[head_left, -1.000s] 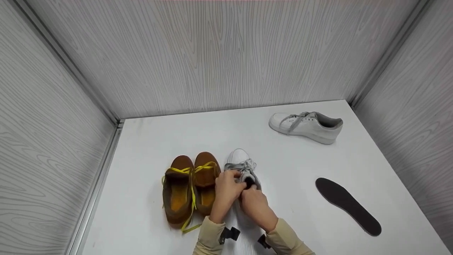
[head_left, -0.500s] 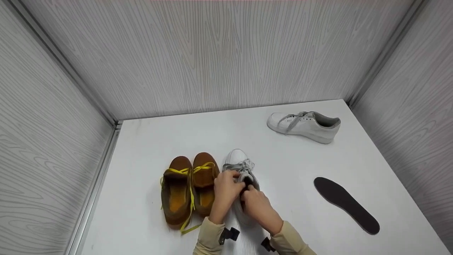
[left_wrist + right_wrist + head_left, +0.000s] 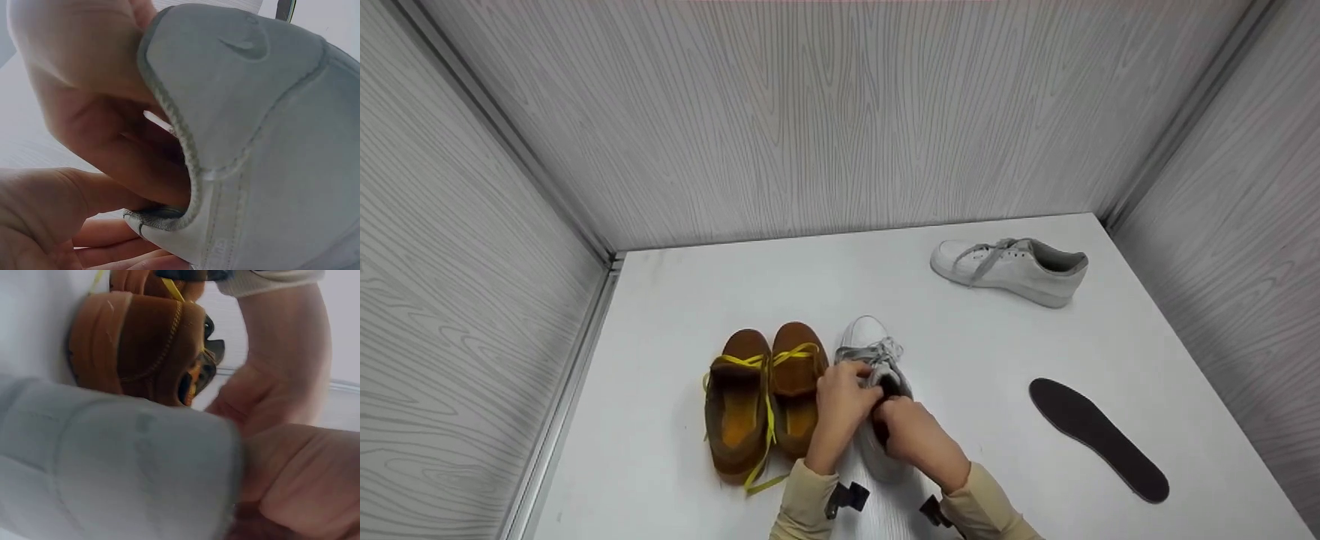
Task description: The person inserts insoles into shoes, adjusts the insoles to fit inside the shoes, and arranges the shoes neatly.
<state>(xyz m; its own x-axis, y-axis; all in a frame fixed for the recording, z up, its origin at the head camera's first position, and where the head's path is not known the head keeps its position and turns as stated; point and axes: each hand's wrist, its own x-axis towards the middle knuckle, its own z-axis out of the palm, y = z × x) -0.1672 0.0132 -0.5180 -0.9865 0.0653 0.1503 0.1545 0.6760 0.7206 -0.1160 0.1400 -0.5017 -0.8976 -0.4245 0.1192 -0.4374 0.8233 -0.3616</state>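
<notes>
A white sneaker (image 3: 866, 332) with grey laces stands toe-away in front of me. My left hand (image 3: 840, 397) grips it at the tongue, the thumb over the edge of the opening; in the left wrist view the left hand's other fingers (image 3: 121, 244) lie along the outside. My right hand (image 3: 919, 435) reaches down into the shoe's opening, its fingertips hidden inside. In the left wrist view the right hand (image 3: 79, 67) bends over the heel collar. The right wrist view has the sneaker's heel (image 3: 129, 455) close up. Dark lining shows inside.
Two brown moccasins (image 3: 739, 420) with yellow laces stand just left of the sneaker. A second white sneaker (image 3: 1012, 270) lies at the back right. One dark insole (image 3: 1099, 439) rests flat on the white table (image 3: 675, 292) at right. Wood-grain panels (image 3: 840, 112) surround the table.
My right hand has drawn back toward the heel, its fingers still in the opening. More of the shoe's dark inside and heel shows. The left hand keeps its place.
</notes>
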